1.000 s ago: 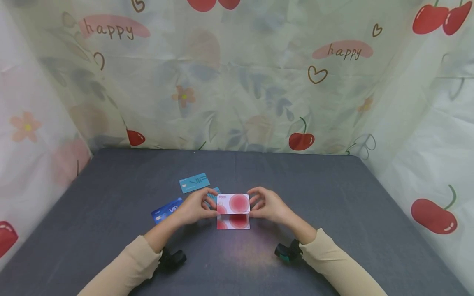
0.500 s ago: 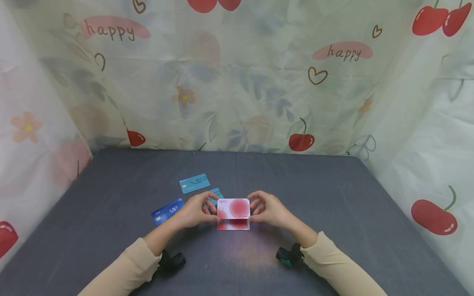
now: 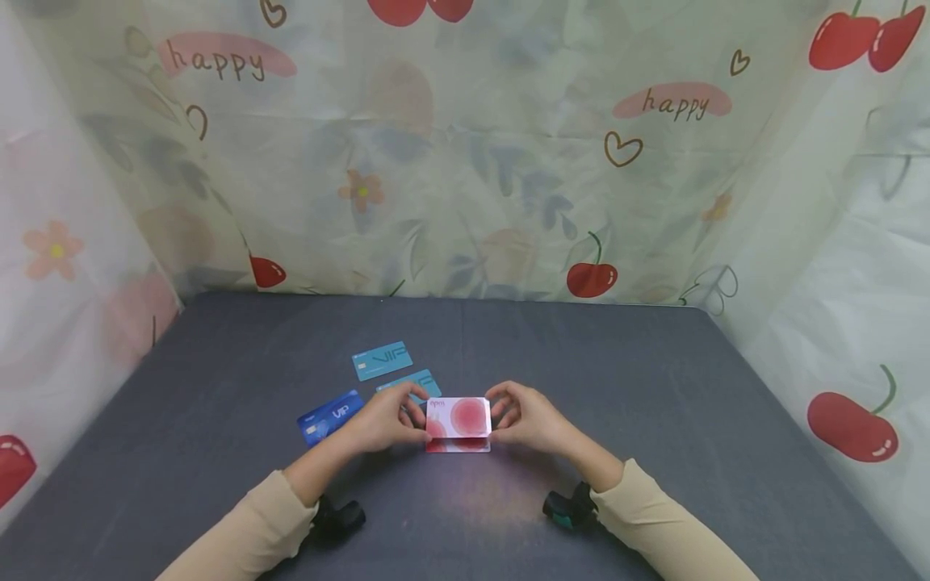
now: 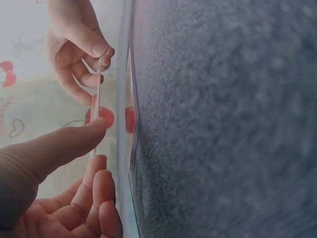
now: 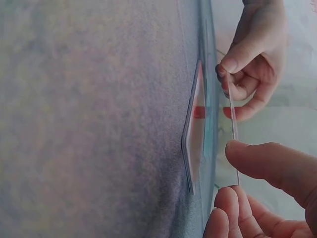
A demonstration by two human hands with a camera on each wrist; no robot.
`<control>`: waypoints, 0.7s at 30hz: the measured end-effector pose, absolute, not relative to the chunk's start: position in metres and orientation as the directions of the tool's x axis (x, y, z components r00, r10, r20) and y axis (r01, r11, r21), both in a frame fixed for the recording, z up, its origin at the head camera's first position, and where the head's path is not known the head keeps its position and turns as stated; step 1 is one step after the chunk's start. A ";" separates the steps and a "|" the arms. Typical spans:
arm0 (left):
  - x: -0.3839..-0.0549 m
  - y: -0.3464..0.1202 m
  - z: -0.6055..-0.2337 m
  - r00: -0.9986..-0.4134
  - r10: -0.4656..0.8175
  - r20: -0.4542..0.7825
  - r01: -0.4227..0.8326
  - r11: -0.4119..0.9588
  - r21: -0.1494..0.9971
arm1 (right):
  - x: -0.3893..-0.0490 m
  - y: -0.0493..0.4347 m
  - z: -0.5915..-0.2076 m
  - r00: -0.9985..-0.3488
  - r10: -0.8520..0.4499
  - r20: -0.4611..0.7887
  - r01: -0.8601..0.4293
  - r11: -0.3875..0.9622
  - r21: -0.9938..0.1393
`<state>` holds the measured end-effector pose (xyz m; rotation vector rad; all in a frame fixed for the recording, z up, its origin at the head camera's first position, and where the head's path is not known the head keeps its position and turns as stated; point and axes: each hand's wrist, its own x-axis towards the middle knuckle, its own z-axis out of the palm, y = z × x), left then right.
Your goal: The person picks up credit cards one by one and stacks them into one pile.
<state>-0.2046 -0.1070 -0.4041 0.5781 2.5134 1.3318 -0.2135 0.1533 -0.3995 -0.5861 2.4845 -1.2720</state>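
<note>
A pink-and-white card [image 3: 458, 417] with a large red circle spans the space between my two hands in the head view. My left hand [image 3: 388, 418] pinches its left edge between thumb and fingers, and the right hand [image 3: 530, 415] pinches the opposite edge the same way. Below it, a small stack of matching cards [image 3: 458, 446] lies on the table, mostly covered by the held card in that view. Both wrist views show the held card [image 4: 97, 106] edge-on, with a gap between it and the stack [image 5: 194, 134].
Left of the hands lie a dark blue VIP card [image 3: 329, 417] and two light blue VIP cards, one farther back [image 3: 382, 361] and one partly behind the left fingers [image 3: 421, 381]. Dark grey cloth covers the table [image 3: 617, 363]. A patterned curtain [image 3: 472, 202] encloses the back and sides.
Both hands have lowered the pink card toward the stack, so less of the stack shows in front of it. More of the nearer light blue card has come into view.
</note>
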 end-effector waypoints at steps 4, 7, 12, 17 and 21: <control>-0.204 -0.106 -0.405 -0.893 0.448 -0.039 0.221 0.512 0.830 | -0.213 0.154 -0.401 -0.872 -0.483 -0.075 -0.227 0.537 -0.813; -0.203 -0.106 -0.405 -0.892 0.448 -0.053 0.214 0.523 0.825 | -0.212 0.153 -0.402 -0.870 -0.487 -0.078 -0.233 0.545 -0.806; -0.203 -0.106 -0.405 -0.892 0.447 -0.070 0.205 0.537 0.819 | -0.211 0.153 -0.402 -0.862 -0.502 -0.070 -0.248 0.539 -0.805; -0.201 -0.106 -0.404 -0.891 0.446 -0.087 0.193 0.546 0.815 | -0.210 0.152 -0.403 -0.857 -0.508 -0.085 -0.243 0.546 -0.802; -0.201 -0.105 -0.404 -0.892 0.442 -0.093 0.189 0.553 0.812 | -0.211 0.152 -0.403 -0.855 -0.510 -0.094 -0.243 0.554 -0.796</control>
